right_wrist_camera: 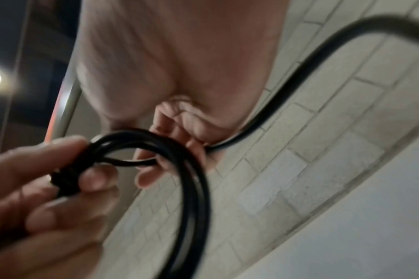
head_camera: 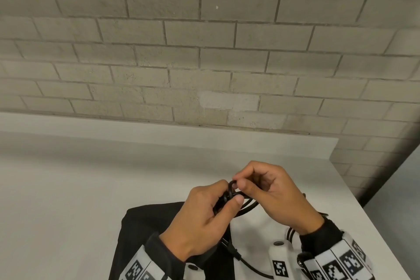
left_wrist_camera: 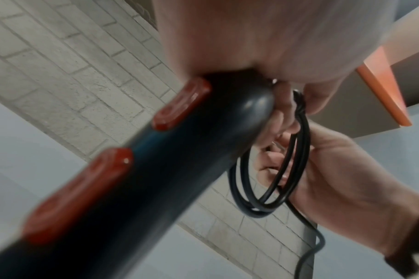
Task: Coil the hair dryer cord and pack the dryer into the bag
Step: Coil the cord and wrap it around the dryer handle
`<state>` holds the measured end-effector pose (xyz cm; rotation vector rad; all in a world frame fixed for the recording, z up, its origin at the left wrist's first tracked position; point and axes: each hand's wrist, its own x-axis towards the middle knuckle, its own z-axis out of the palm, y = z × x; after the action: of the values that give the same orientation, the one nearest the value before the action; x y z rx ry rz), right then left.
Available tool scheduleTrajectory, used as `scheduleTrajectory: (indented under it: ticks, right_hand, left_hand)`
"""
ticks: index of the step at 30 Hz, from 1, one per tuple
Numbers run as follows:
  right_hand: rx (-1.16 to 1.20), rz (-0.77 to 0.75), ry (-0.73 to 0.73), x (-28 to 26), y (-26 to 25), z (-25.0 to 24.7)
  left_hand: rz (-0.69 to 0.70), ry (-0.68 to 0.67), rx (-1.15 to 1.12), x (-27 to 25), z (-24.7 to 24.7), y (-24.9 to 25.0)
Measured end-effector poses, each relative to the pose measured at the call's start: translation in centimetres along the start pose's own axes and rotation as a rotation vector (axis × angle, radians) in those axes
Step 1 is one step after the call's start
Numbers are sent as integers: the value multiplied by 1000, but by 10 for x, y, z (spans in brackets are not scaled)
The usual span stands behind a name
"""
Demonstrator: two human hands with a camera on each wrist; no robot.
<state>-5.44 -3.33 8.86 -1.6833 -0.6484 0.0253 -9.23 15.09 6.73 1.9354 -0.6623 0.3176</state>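
Both hands meet above the table in the head view. My left hand (head_camera: 229, 195) grips the hair dryer's dark handle (left_wrist_camera: 156, 179), which carries two red buttons, and its thumb presses the gathered loops of black cord (head_camera: 246, 206) against it. My right hand (head_camera: 241, 180) pinches the cord (right_wrist_camera: 194, 188) at the top of the loops between thumb and fingers. A loose length of cord (right_wrist_camera: 299, 75) runs on past the right palm. The black bag (head_camera: 147, 229) lies flat on the table right under my hands. The dryer's body is hidden.
The white table (head_camera: 91, 177) stretches left and back to a grey brick wall (head_camera: 204, 52); its right edge (head_camera: 354, 193) is close to my right hand. More black cord (head_camera: 250, 268) trails near the front edge. An orange-edged panel (left_wrist_camera: 382, 90) shows overhead.
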Motion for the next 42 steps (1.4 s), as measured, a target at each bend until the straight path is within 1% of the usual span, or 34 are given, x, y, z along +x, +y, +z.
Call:
scheduleTrajectory:
  ticks: [3,7,12,15,17,21,24,26,28,29,30,32,33,34,35,36,38,40,42]
  right_hand:
    - [-16,44,-81,-6,5,-5]
    - [-50,91,-65,-4,6,-4]
    - [-175,89,-111,0,-5,-9]
    - [-253,121,-179,2,-10,-10]
    - [-299,139,-237,2,-11,-12]
    - [-293,150,-334,1,-15,-15]
    - [-230,183,-341,-1,-13,-15]
    - [-213,167,-306,-2,-10,-14]
    - [-273,96,-189,-6,-5,-10]
    - [-332,57,-74,-10,-1,-6]
    - [-386,12,72,-14,3,-2]
    - [-439,-124,365,-24,9,11]
    - [-467,-195,452,-29,13,19]
    - [-502,-259,501,-33,17,27]
    - [-530,-294,521,-36,22,36]
    - [-549,-290,528,-38,28,44]
    - [-587,-195,513,-38,36,56]
    - [-642,-63,475,-36,42,64]
    - [-665,10,452,-35,41,68]
  left_hand:
    - [-20,28,-64,1,-3,-6]
    - [-30,44,-82,4,-6,-8]
    - [-41,37,-76,6,-5,-6]
    - [-83,43,-159,5,-7,-5]
    - [-80,31,-155,4,-8,-7]
    - [-41,-3,-115,4,-6,-5]
    - [-38,-10,-119,5,-4,-4]
    - [-46,3,-114,6,-3,-4]
    - [-62,32,-124,7,-3,-6]
    - [-70,53,-129,8,-4,-7]
    - [-80,75,-134,9,-5,-9]
    - [-99,115,-132,10,-7,-12]
    - [-107,130,-130,11,-8,-13]
    - [-112,144,-130,11,-9,-14]
    - [-115,155,-133,10,-10,-15]
    - [-116,162,-135,10,-10,-15]
    - [-113,158,-136,10,-10,-14]
    - [-105,145,-124,10,-8,-11]
    - [-98,153,-93,10,-7,-11]
